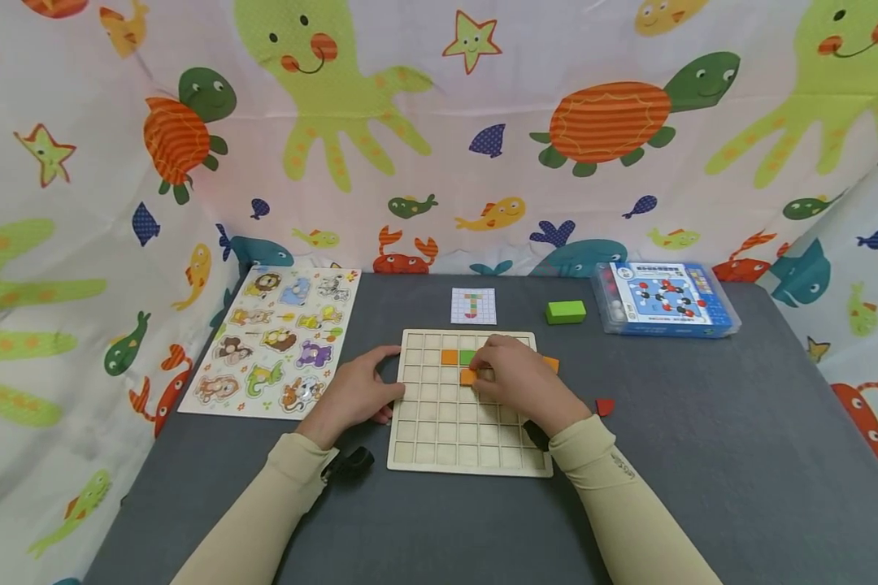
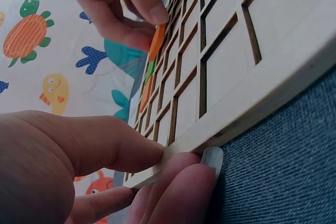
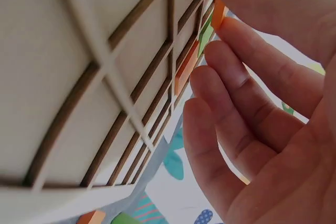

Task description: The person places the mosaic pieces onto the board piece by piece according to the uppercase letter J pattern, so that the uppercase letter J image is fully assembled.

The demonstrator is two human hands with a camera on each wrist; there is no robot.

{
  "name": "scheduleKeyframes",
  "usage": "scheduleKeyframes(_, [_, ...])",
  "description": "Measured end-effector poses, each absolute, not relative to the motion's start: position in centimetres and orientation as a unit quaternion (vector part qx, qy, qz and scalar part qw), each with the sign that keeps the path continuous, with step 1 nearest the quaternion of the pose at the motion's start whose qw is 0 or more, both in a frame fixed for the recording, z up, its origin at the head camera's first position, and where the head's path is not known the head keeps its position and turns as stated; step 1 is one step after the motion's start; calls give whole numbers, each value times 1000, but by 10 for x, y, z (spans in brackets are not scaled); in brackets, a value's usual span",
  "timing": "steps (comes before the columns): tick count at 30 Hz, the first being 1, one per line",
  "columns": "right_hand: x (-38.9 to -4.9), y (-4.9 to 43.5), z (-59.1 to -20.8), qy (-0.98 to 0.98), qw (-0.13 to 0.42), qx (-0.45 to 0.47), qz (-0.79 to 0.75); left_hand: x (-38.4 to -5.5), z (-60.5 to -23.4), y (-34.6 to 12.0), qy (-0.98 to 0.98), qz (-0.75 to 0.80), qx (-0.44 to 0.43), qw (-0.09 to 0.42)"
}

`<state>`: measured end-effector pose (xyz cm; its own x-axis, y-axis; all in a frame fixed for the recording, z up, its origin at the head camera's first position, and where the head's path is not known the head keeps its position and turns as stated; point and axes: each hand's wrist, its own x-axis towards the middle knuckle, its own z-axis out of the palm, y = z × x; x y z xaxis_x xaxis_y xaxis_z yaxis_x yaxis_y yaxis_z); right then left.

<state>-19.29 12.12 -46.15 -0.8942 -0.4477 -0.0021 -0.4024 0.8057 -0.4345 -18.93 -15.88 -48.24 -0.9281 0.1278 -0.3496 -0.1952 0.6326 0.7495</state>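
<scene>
A wooden grid board (image 1: 439, 443) lies on the table in the head view. My left hand (image 1: 356, 388) grips its left edge; in the left wrist view the thumb is on the rim and fingertips are at the edge's underside. An orange square tile (image 1: 449, 357) and a green tile (image 1: 467, 357) sit side by side in an upper row. Over the board, my right hand (image 1: 515, 375) pinches another orange tile (image 3: 219, 11) between thumb and index finger, tilted at the grid just below the green one. The other right fingers are loosely bent.
A small card (image 1: 473, 306) with a coloured grid pattern lies behind the board. Nearby are a green block (image 1: 566, 312), a boxed set (image 1: 666, 298) and a red piece (image 1: 604, 407). Orange (image 1: 551, 364) shows past the board's right edge. An animal puzzle board (image 1: 271, 341) lies left.
</scene>
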Motion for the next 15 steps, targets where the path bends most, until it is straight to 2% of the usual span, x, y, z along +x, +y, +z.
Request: scheduleKeyframes(15, [-195, 115, -463, 956, 36, -220, -190, -189, -479, -158, 889, 417, -13, 188])
